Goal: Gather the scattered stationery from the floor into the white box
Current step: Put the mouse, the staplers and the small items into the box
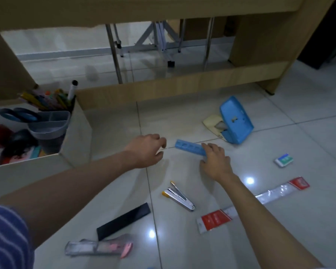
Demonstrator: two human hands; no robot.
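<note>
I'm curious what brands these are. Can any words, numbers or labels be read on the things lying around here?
None can be read.
Red label on the ruler sleeve: print too blurred.
Red label at its far end: blurred.
Eraser wrapper: too small.
Blue hole punch: no visible text.
</note>
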